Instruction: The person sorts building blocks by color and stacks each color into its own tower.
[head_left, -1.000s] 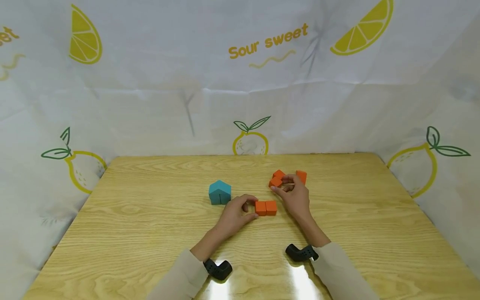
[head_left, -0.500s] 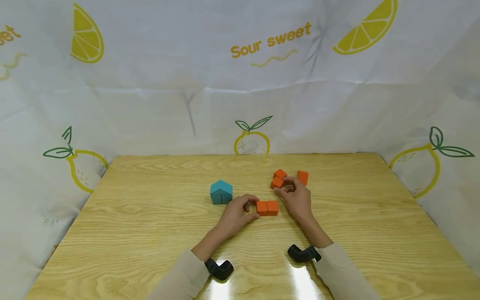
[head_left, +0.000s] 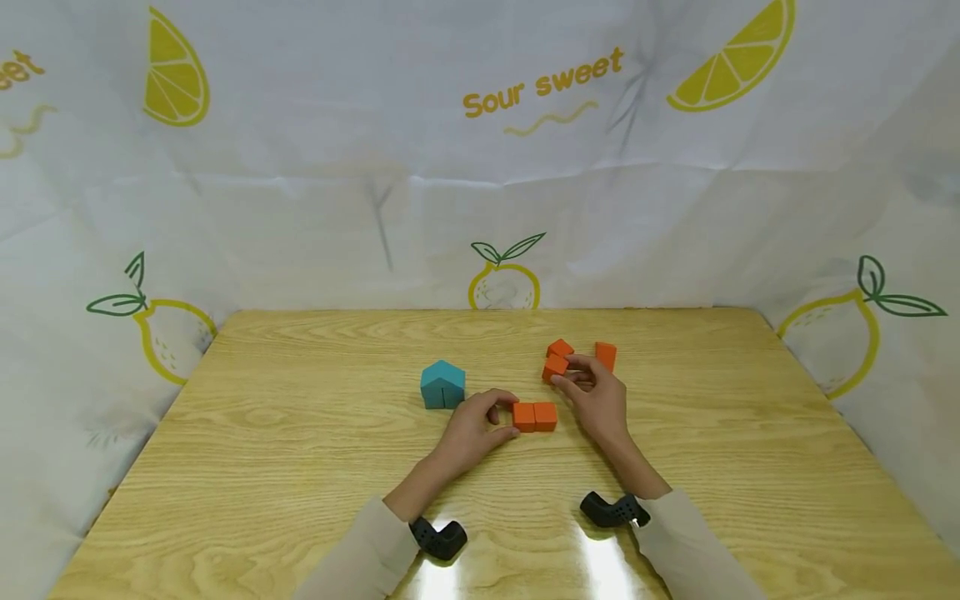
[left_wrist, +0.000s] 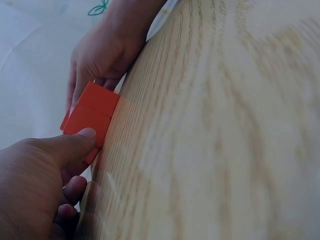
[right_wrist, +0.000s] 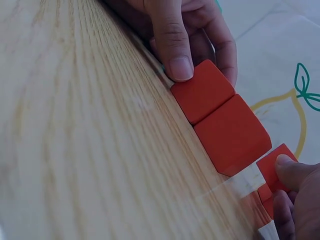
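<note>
Two orange cube blocks sit side by side on the table in the head view. My left hand (head_left: pixel 468 429) pinches the left cube (head_left: pixel 523 417) between thumb and fingers; the right cube (head_left: pixel 545 416) stands against it. Farther back, my right hand (head_left: pixel 600 400) pinches a small orange block (head_left: pixel 554 367) by its right side, with the thumb on its near face. Just behind that block is another orange block (head_left: pixel 559 348), partly hidden by it. In the right wrist view the thumb presses on the held orange block (right_wrist: pixel 272 165), beyond the paired cubes (right_wrist: pixel 232 132).
A teal house shape (head_left: pixel 442 385), with a peaked top over blocks split by a seam, stands left of the left hand. An orange wedge-like block (head_left: pixel 606 356) lies behind the right hand. The wooden table (head_left: pixel 300 467) ends at a white lemon-print cloth (head_left: pixel 337 242).
My right hand has shifted slightly to the right, and the block it pinches has turned a little. The left hand and the paired cubes stay as they were.
</note>
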